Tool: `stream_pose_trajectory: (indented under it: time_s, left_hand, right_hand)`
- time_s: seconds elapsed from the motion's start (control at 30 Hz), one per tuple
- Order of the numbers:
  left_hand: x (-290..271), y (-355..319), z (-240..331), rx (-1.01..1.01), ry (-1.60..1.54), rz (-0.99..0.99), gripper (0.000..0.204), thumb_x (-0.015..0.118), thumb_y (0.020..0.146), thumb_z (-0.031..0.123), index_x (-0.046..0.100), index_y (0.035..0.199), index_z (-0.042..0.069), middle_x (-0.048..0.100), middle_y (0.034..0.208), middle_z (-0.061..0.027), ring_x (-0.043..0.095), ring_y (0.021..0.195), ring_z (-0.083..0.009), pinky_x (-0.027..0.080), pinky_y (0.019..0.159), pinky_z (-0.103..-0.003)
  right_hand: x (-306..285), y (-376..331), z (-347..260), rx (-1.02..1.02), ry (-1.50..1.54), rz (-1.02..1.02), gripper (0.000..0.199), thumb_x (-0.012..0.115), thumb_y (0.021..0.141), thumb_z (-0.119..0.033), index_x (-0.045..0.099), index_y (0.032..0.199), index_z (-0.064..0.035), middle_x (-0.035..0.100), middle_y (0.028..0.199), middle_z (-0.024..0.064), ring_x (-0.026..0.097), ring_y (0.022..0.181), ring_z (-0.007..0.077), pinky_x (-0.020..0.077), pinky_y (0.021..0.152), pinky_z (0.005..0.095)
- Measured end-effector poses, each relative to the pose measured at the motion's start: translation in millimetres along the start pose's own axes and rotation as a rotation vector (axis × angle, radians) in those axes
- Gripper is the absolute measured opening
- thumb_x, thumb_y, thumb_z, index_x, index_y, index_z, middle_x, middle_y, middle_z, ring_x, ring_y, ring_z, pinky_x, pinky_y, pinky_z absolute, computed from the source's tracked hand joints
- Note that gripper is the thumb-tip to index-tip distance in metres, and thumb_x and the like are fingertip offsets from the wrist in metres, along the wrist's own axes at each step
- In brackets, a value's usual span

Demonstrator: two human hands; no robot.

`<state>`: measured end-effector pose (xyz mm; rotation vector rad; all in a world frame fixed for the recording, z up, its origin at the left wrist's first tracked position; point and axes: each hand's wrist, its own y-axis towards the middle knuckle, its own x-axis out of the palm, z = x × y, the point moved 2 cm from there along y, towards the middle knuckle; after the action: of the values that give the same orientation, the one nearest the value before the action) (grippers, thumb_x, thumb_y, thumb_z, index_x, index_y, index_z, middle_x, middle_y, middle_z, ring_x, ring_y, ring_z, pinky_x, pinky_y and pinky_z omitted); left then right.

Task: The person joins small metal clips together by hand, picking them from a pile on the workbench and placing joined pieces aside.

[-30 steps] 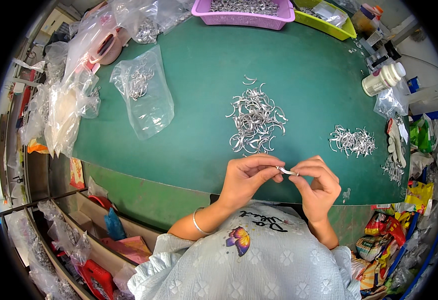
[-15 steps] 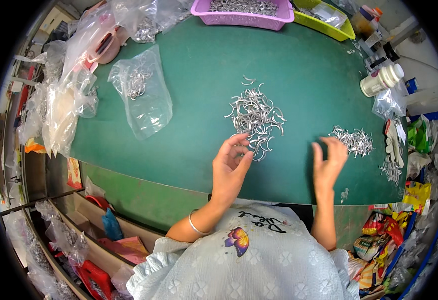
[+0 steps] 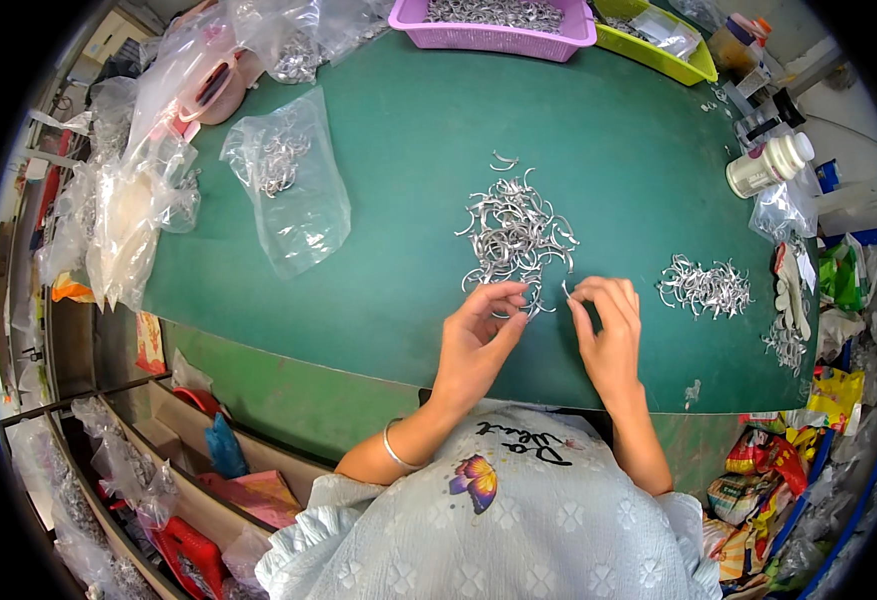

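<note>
A loose pile of small silver curved metal pieces (image 3: pixel 518 235) lies on the green tabletop (image 3: pixel 398 160) in front of me. At its near edge is my left hand (image 3: pixel 476 338), thumb and fingers curled toward each other. Whether a piece sits between those fingertips I cannot make out. Just right of the pile, my right hand (image 3: pixel 610 328) pinches one slim curved metal piece (image 3: pixel 565 289) between thumb and forefinger. A second, smaller pile of similar pieces (image 3: pixel 706 287) lies farther right.
At the back stand a purple basket (image 3: pixel 493 38) of metal pieces and a yellow-green basket (image 3: pixel 658 58). A clear plastic bag (image 3: pixel 303 225) with pieces lies left. A white bottle (image 3: pixel 766 166) and a glove (image 3: pixel 788 290) are along the right edge. Drawers (image 3: pixel 158 430) open at lower left.
My right hand has moved left from beside the smaller pile to the main pile, and a curved metal piece now shows at its fingertips. My left hand has shifted slightly right and nearer me.
</note>
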<state>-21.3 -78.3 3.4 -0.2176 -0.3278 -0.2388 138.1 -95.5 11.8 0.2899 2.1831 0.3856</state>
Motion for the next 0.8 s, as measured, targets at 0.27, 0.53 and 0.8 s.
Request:
stream_pose_trajectory:
  time_s: [0.27,0.53,0.8]
  left_hand:
    - [15,-2,3,-0.065,-0.133,-0.166,0.017,0.058,0.079,-0.005,0.059,0.096,-0.005,0.056,0.095,-0.0077,0.055,0.081,-0.0116,0.047,0.069,-0.023]
    - [16,-8,16,0.092,-0.005,-0.147,0.017,0.057,0.077,-0.010,0.059,0.093,-0.007,0.057,0.096,-0.0117,0.057,0.086,-0.0150,0.049,0.076,-0.025]
    - [18,-8,15,0.043,-0.051,-0.159,0.017,0.057,0.077,-0.010,0.060,0.094,-0.007,0.058,0.099,-0.0134,0.059,0.088,-0.0172,0.049,0.078,-0.027]
  right_hand:
    - [-30,-8,-22,-0.239,0.112,0.053,0.018,0.066,0.062,0.002,0.061,0.078,-0.0026,0.058,0.091,0.0080,0.053,0.082,0.0264,0.0418,0.068,0.0347]
    - [-36,-4,-25,-0.053,0.452,0.121,0.023,0.071,0.058,0.005,0.061,0.079,0.0018,0.060,0.077,0.0112,0.054,0.073,0.0240,0.0435,0.065,0.0311]
    - [-45,-4,-33,-0.077,0.462,0.104,0.019,0.070,0.058,0.006,0.062,0.075,0.0027,0.060,0.074,0.0102,0.054,0.070,0.0234,0.0428,0.062,0.0307]
